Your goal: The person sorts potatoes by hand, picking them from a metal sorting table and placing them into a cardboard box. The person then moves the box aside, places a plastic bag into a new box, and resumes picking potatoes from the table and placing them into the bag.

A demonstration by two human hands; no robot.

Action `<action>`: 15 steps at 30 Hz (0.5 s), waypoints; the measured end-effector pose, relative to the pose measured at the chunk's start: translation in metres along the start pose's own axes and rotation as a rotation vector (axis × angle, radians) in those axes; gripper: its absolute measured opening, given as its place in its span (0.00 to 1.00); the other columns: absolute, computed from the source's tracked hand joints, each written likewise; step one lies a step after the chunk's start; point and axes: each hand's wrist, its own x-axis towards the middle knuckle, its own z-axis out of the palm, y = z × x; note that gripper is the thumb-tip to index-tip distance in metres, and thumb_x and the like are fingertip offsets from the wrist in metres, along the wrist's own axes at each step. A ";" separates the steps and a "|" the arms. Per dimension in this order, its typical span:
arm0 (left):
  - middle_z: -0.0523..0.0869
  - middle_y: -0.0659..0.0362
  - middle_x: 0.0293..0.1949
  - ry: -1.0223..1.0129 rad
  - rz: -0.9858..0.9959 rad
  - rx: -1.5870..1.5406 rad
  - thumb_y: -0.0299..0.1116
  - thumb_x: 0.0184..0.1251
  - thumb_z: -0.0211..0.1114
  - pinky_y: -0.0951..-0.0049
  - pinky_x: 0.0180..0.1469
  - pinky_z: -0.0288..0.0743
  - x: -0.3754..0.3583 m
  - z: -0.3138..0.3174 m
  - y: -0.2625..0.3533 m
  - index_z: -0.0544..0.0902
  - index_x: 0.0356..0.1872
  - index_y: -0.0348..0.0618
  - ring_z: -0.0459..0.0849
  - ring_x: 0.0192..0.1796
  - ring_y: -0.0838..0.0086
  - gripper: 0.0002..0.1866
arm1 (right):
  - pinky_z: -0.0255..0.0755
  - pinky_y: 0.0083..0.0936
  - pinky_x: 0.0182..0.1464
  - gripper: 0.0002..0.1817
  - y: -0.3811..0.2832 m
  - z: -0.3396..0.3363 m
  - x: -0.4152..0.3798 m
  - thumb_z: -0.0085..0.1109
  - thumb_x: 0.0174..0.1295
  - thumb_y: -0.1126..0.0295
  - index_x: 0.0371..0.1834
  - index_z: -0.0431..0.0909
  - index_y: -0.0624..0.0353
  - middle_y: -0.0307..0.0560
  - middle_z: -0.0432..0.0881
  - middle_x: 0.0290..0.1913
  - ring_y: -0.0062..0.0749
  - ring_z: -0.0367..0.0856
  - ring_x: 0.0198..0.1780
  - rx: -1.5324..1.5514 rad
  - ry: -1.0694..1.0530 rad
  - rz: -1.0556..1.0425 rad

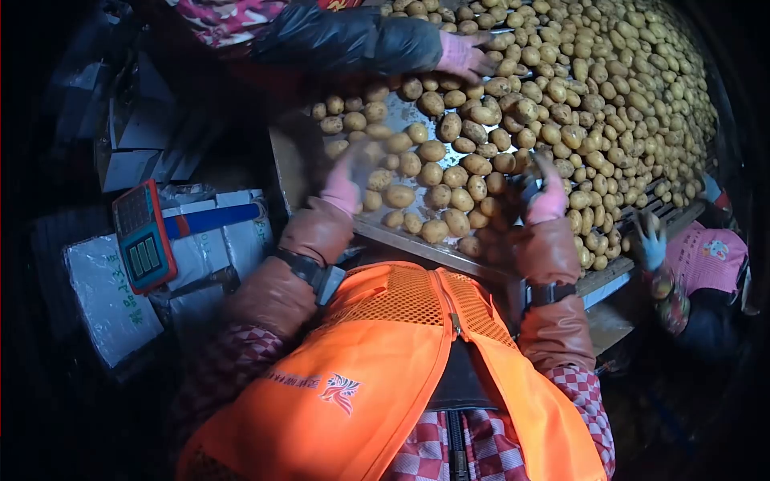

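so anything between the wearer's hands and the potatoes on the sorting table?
Nothing visible. The left hand and right hand, both in pink gloves, are already over the potatoes at the near edge of the sorting table. Two co-workers' gloved hands work further along, not in the path.

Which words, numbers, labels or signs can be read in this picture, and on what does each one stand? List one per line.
Orange vest: a line of characters beside a red and white emblem, too small to read.
White sack: dark printed characters, too blurred to quote.
Red weighing scale: a display and keypad, no digits legible.
Pink apron of a co-worker: a small picture, no legible words.
Nothing can be quoted with certainty.
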 end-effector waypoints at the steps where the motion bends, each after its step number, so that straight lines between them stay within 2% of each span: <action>1: 0.79 0.53 0.64 0.038 -0.012 -0.179 0.24 0.79 0.53 0.71 0.70 0.68 0.006 -0.012 0.000 0.73 0.68 0.37 0.76 0.64 0.72 0.19 | 0.70 0.38 0.69 0.22 -0.007 -0.007 0.015 0.66 0.61 0.71 0.60 0.81 0.55 0.60 0.79 0.63 0.54 0.77 0.64 -0.128 0.021 0.070; 2: 0.78 0.53 0.65 -0.013 -0.107 -0.242 0.25 0.78 0.54 0.73 0.70 0.67 0.011 -0.027 0.001 0.71 0.69 0.33 0.76 0.65 0.72 0.21 | 0.68 0.38 0.71 0.23 -0.017 -0.013 0.029 0.67 0.61 0.69 0.62 0.80 0.55 0.61 0.77 0.65 0.55 0.75 0.66 -0.252 0.037 0.136; 3: 0.79 0.53 0.64 0.015 -0.236 -0.429 0.25 0.78 0.54 0.73 0.70 0.68 0.009 -0.037 0.007 0.73 0.67 0.33 0.77 0.64 0.72 0.20 | 0.62 0.44 0.74 0.28 -0.010 -0.010 0.033 0.67 0.61 0.61 0.66 0.76 0.53 0.64 0.70 0.70 0.57 0.67 0.72 -0.399 0.059 0.164; 4: 0.81 0.54 0.62 0.037 -0.363 -0.616 0.25 0.78 0.55 0.73 0.69 0.69 0.005 -0.042 0.011 0.75 0.66 0.34 0.78 0.64 0.72 0.18 | 0.59 0.48 0.75 0.30 -0.001 0.009 0.030 0.67 0.61 0.58 0.67 0.75 0.52 0.64 0.67 0.72 0.60 0.64 0.73 -0.503 -0.022 0.145; 6: 0.79 0.51 0.64 -0.028 -0.363 -0.177 0.20 0.74 0.53 0.65 0.73 0.66 -0.007 -0.035 0.011 0.74 0.66 0.34 0.77 0.66 0.65 0.20 | 0.54 0.54 0.76 0.35 0.015 0.058 0.013 0.66 0.60 0.51 0.71 0.71 0.49 0.66 0.61 0.75 0.66 0.58 0.75 -0.716 -0.178 0.115; 7: 0.81 0.49 0.62 -0.143 -0.043 -0.055 0.19 0.71 0.54 0.65 0.70 0.70 -0.018 -0.036 -0.024 0.75 0.65 0.35 0.79 0.64 0.63 0.22 | 0.53 0.57 0.76 0.36 -0.020 0.063 0.007 0.65 0.60 0.49 0.72 0.69 0.48 0.67 0.59 0.75 0.69 0.55 0.76 -0.724 -0.213 0.128; 8: 0.81 0.46 0.61 -0.271 0.100 0.531 0.19 0.67 0.56 0.64 0.68 0.72 -0.023 -0.032 0.042 0.75 0.67 0.43 0.80 0.64 0.56 0.26 | 0.51 0.61 0.76 0.38 -0.056 0.066 0.000 0.64 0.60 0.47 0.73 0.68 0.46 0.69 0.58 0.75 0.73 0.53 0.76 -0.731 -0.249 0.140; 10: 0.83 0.45 0.57 -0.412 -0.127 0.946 0.21 0.63 0.59 0.60 0.63 0.76 -0.028 -0.003 0.092 0.76 0.68 0.54 0.81 0.61 0.51 0.30 | 0.54 0.60 0.75 0.34 -0.068 0.076 -0.013 0.65 0.61 0.47 0.70 0.72 0.44 0.66 0.61 0.74 0.73 0.56 0.75 -0.509 -0.364 -0.019; 11: 0.85 0.43 0.51 -0.379 -0.180 0.999 0.26 0.64 0.59 0.55 0.59 0.77 -0.024 0.009 0.094 0.77 0.66 0.60 0.82 0.57 0.46 0.28 | 0.55 0.57 0.76 0.33 -0.075 0.079 -0.018 0.65 0.61 0.47 0.68 0.73 0.45 0.64 0.61 0.75 0.74 0.54 0.76 -0.520 -0.457 -0.080; 12: 0.85 0.44 0.50 -0.391 -0.184 1.015 0.27 0.65 0.59 0.54 0.58 0.77 -0.016 0.013 0.093 0.78 0.65 0.60 0.83 0.56 0.47 0.26 | 0.55 0.54 0.76 0.31 -0.084 0.082 -0.025 0.65 0.62 0.48 0.67 0.74 0.45 0.62 0.60 0.75 0.74 0.53 0.76 -0.530 -0.548 -0.146; 13: 0.85 0.44 0.50 -0.402 -0.189 1.033 0.29 0.66 0.59 0.53 0.57 0.78 -0.007 0.016 0.091 0.78 0.65 0.59 0.83 0.55 0.47 0.25 | 0.55 0.56 0.76 0.32 -0.107 0.070 -0.026 0.65 0.60 0.53 0.68 0.73 0.48 0.54 0.63 0.75 0.73 0.54 0.75 -0.557 -0.623 -0.210; 15: 0.86 0.44 0.50 -0.459 -0.190 1.024 0.36 0.69 0.58 0.54 0.56 0.78 0.009 0.011 0.084 0.79 0.63 0.57 0.84 0.52 0.47 0.21 | 0.60 0.50 0.75 0.29 -0.098 0.062 -0.025 0.65 0.63 0.54 0.67 0.76 0.48 0.58 0.70 0.71 0.67 0.60 0.75 -0.309 -0.627 -0.145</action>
